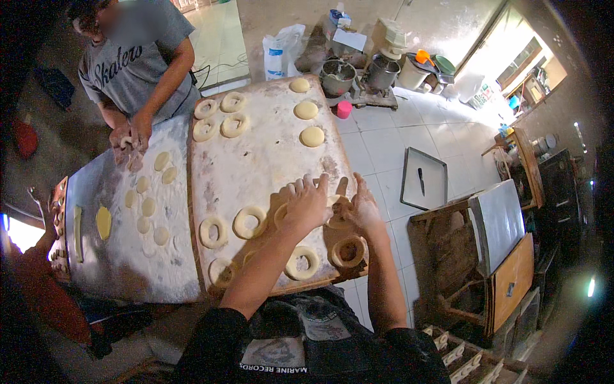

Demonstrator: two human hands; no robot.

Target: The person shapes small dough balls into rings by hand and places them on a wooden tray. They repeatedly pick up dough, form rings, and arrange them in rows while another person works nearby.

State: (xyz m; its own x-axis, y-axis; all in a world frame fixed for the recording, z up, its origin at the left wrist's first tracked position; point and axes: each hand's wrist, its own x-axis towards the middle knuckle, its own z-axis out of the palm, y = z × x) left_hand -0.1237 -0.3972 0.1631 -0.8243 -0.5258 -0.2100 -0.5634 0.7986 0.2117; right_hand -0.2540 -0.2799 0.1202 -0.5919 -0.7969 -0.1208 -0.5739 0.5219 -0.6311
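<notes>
Surface: floured wooden board (268, 169), adjoining a grey metal worktop (112, 275) on the left, its middle whitened with flour. Dough rings (238, 225) lie at the board's near end, some partly covered by the forearms; four more sit in its far left corner. Three solid dough rounds (306, 110) line the far right side.

Hands: left hand (308, 203) palm down above the near rings, fingers extended and loosely spread, nothing visible in them. Right hand (366, 208) at the board's right edge, beside and partly over one ring (332, 223); fingers stretched forward. Cannot tell whether they grip or touch that ring.

Metal worktop: small flat dough pieces (148, 207), a yellow oval piece (103, 223) and a pale strip (78, 233). A co-worker (147, 77) in a grey T-shirt stands at its far side, both hands at a bit of dough.

Room: pale tiled floor (390, 144); dark-rimmed tray (425, 160) with a narrow dark object on it. Beyond the board, metal pots (338, 80) and a pink cup (344, 110). Bright opening (531, 51) upper right; wooden stand (451, 256) right, partly in shadow.
</notes>
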